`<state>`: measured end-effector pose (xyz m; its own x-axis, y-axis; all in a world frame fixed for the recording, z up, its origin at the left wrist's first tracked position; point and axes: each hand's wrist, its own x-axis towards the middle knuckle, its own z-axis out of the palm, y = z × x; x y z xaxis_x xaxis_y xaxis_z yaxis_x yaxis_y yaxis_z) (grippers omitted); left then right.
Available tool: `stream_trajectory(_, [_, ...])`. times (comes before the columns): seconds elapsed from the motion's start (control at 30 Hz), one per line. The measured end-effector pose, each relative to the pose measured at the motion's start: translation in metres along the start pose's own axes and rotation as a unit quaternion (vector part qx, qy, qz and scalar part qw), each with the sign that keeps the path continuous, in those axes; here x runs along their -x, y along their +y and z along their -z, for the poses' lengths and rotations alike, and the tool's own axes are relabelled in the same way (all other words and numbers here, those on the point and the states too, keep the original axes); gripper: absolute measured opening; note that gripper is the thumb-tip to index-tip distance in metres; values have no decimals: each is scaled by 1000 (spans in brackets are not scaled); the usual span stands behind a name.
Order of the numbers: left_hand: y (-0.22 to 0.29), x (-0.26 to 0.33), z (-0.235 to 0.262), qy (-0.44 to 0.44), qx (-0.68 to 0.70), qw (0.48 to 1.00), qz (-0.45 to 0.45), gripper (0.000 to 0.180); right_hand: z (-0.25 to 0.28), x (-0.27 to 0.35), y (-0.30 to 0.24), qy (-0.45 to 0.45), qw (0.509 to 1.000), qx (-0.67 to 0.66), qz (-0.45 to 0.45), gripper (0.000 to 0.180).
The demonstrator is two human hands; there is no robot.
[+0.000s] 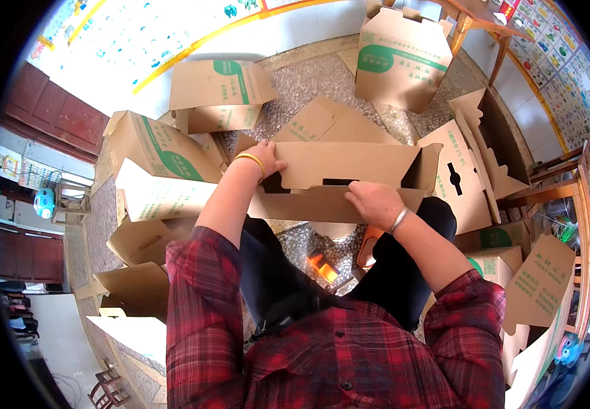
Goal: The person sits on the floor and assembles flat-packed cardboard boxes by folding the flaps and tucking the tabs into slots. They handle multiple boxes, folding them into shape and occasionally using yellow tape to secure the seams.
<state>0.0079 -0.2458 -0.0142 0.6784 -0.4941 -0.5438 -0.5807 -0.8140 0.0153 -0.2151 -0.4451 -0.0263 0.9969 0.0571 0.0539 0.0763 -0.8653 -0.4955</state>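
Observation:
A brown cardboard box with its top side unclosed lies crosswise in front of my knees. At its left end my left hand grips the upper edge, thumb pointing toward the inside. My right hand has its fingers bent closed on the near panel's edge, right beside a dark slot. The fingertips of both hands are partly hidden by cardboard. Behind the box, a flat cardboard piece with green print lies on the floor.
Partly folded cartons surround me: one at left, one at far left, a taller one at far right. A cardboard panel with a keyhole-shaped cutout leans at right, near a wooden chair. An orange object lies between my legs.

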Motion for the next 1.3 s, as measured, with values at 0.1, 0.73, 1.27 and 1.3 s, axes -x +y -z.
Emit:
stream_trajectory(0.1, [-14,-1,3,-3,14,1000,7,79,13,9,4,19,1000,20,-6,22])
stream_trajectory(0.73, [-12,7,0,112,-157,966,-171,38,29,0,36,77,995,14,-66,26])
stream_trajectory(1.27, [18,33,1,65,-17,997,-37,78,42,-36,36,-18,976,175,-125,37])
stream_trajectory(1.3, [17,33,-1,70,-6,997,-40,78,41,-37,35,-19,970,216,-109,38])
